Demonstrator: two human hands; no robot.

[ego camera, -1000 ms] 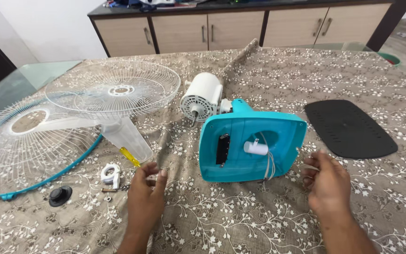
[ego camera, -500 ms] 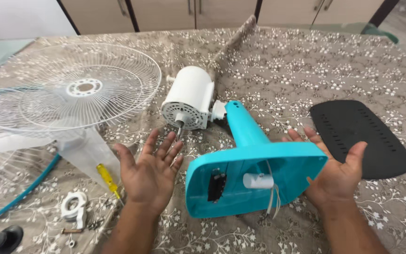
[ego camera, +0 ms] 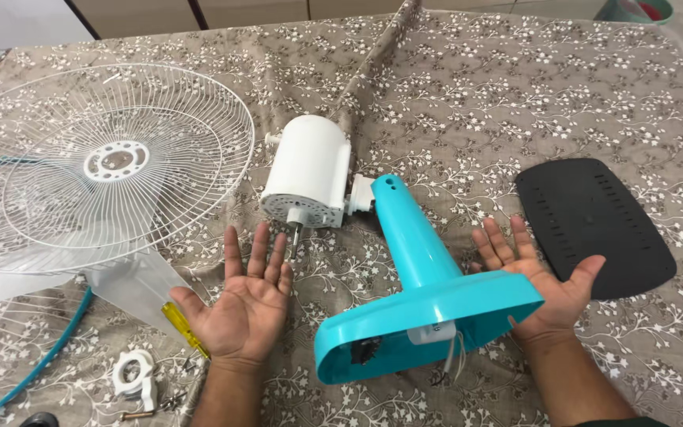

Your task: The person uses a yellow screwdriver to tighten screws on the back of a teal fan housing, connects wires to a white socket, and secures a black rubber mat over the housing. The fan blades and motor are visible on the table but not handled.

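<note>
Right now both hands lie palm-up, fingers spread and empty: left hand (ego camera: 247, 304) lower centre, right hand (ego camera: 543, 277) beside the turquoise fan base (ego camera: 428, 308).

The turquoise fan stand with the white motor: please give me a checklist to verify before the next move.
1. Left hand empty, palm up: ok.
2. Right hand empty, open beside the turquoise fan base: ok.
3. White motor housing joined to the stand neck: ok.
4. Motor shaft bare, no blade mounted: ok.
5. Yellow-handled screwdriver close to the left hand: ok.
6. Wires under the base connected: cannot tell.
</note>
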